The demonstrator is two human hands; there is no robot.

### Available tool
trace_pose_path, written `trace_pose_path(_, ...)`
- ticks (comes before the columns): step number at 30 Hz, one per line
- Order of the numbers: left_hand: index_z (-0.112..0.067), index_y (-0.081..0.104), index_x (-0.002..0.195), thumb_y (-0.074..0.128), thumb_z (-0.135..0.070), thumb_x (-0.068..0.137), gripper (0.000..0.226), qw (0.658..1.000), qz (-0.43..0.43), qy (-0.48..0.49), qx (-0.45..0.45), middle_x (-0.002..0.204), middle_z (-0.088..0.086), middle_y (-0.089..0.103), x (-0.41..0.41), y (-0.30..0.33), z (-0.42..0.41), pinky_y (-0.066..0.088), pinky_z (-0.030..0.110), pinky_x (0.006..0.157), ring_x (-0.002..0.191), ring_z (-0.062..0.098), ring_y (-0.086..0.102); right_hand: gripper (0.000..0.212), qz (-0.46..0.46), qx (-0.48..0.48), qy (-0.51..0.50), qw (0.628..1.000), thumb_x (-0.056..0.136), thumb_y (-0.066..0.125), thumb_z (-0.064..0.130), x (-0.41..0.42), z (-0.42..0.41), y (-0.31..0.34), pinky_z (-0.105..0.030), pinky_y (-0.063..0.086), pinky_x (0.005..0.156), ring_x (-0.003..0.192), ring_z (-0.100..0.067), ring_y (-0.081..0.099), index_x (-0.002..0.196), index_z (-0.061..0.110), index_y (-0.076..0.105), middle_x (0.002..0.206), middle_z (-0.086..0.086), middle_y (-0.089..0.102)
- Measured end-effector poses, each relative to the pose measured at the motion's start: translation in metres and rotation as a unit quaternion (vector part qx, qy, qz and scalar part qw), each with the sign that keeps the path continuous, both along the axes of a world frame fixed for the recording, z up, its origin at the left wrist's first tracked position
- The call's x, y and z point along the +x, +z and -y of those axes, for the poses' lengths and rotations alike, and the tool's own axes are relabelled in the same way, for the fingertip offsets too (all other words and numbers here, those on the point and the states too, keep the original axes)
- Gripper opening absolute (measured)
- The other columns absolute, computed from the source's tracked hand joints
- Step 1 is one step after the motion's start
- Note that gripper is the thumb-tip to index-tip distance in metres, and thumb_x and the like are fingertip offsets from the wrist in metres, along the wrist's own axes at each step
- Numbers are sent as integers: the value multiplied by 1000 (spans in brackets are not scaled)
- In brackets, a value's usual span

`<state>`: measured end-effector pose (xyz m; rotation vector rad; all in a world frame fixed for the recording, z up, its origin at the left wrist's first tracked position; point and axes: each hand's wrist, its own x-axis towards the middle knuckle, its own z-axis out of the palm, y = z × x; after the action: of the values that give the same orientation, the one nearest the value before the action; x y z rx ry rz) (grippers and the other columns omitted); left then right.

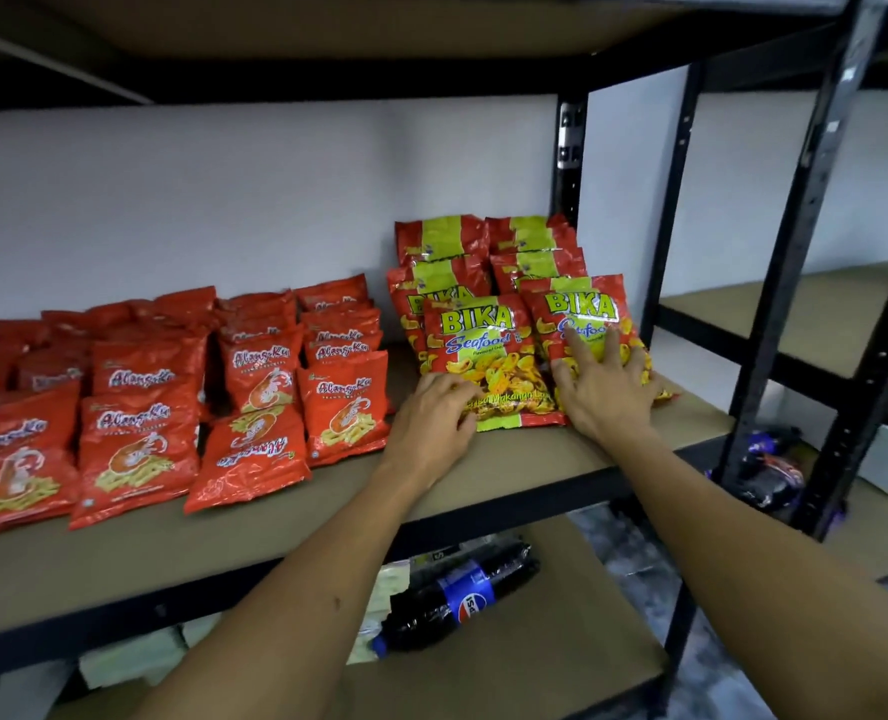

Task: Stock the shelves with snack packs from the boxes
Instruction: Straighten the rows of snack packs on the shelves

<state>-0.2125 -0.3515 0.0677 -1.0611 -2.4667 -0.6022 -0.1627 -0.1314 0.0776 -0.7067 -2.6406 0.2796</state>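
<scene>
Head view. Two front Bika Seafood packs lean side by side on the shelf board (535, 459), before rows of like packs. The left hand (434, 407), fingers curled, grips the lower left corner of the left Bika pack (488, 356), which lies at its 1 o'clock. The right hand (605, 387), fingers spread flat, presses the right Bika pack (582, 314), at its 12 o'clock. Red Alang-Ku packs (145, 402) fill the shelf at 9 o'clock.

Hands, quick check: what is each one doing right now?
Left hand: fingers curled on the lower left edge of the front-left Bika Seafood pack.
Right hand: open, fingers spread, pressing the front-right Bika Seafood pack.
</scene>
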Motion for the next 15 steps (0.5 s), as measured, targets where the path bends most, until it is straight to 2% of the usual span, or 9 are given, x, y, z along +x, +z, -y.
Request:
trace_pose_path(6,-22,58,124,52,-25,94,31,999,-21,34,-6,127,-3,55,6,1,-2,46,38,98,125,14,41,62,-5,57,2,998,94,15,69,-2,-1,6,-68,18,109,144,-43,14,150,45,8,161,-11,13)
trace_pose_path(15,-28,54,125,49,-35,94,32,996,-59,54,-46,128,-4,52,-10,22,-13,42,45,96,124,17,41,59,-15,83,31,996,93,17,69,-5,-15,28,-59,31,105,137,-40,30,148,47,14,155,-6,28)
